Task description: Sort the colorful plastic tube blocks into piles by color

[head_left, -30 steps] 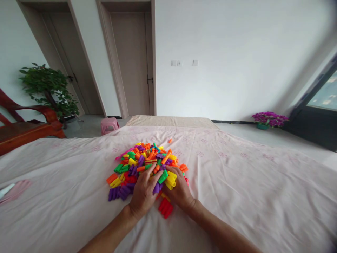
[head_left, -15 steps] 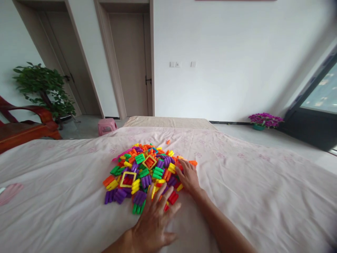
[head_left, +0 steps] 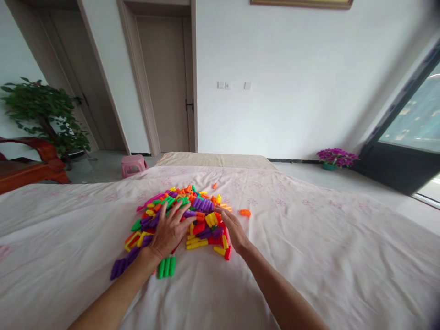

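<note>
A pile of plastic building blocks in purple, green, yellow, orange and red lies on the cloth. My left hand rests over its left part with the fingers spread, covering some blocks. At the pile's right edge is my right hand, its fingers stretched out flat and pointing inward against the blocks. Close to my left wrist lies a green ribbed block, and a purple block sits further left. An orange block is apart, right of my right fingertips.
A pale floral cloth covers the wide surface. Beyond it stand a pink stool, a wooden chair, a leafy plant and a pot of magenta flowers. A door is in the back wall.
My left hand has moved forward and left onto the pile. My right hand has shifted slightly left against it. Blocks have been pushed about, and one orange block now lies apart. The view has turned slightly.
</note>
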`<act>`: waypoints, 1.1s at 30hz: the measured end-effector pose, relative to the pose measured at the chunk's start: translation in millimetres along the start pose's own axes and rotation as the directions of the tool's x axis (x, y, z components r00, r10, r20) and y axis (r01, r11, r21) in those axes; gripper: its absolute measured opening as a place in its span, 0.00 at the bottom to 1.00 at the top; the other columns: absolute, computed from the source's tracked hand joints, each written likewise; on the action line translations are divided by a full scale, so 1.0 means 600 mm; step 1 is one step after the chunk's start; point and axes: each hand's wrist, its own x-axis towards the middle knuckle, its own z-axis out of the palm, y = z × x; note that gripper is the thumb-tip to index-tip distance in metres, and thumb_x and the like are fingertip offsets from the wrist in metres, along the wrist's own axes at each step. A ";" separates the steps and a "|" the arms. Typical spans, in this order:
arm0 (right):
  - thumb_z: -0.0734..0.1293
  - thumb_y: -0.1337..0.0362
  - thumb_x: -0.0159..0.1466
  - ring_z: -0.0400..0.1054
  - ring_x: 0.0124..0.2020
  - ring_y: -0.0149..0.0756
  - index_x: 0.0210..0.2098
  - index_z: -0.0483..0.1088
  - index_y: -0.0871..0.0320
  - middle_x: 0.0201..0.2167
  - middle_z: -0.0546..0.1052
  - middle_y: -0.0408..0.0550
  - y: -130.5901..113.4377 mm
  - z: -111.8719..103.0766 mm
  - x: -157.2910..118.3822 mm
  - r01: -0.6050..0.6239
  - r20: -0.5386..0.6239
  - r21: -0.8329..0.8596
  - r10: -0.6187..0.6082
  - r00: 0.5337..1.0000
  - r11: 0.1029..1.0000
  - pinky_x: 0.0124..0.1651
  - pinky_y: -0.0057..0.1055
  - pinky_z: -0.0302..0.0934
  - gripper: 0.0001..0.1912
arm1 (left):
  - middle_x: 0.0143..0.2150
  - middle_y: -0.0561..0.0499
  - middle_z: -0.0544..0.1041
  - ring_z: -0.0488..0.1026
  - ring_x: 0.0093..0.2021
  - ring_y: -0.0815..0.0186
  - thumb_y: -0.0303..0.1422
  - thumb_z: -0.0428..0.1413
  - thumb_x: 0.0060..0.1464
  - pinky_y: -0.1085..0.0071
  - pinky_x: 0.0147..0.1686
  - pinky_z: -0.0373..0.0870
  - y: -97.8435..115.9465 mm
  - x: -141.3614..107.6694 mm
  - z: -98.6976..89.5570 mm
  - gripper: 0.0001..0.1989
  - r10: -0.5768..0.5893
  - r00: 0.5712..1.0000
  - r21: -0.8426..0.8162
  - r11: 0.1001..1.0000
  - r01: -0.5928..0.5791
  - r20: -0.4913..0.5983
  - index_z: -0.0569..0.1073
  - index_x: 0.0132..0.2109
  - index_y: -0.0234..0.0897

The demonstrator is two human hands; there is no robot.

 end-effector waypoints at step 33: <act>0.54 0.48 0.73 0.63 0.62 0.44 0.63 0.65 0.52 0.60 0.69 0.55 0.086 0.027 0.008 0.097 -0.075 -0.386 -0.136 0.988 0.918 0.66 0.47 0.58 0.26 | 0.65 0.38 0.71 0.60 0.70 0.51 0.44 0.46 0.61 0.51 0.70 0.52 -0.259 -0.110 0.053 0.27 -0.862 0.444 -0.484 0.289 0.826 0.243 0.71 0.61 0.34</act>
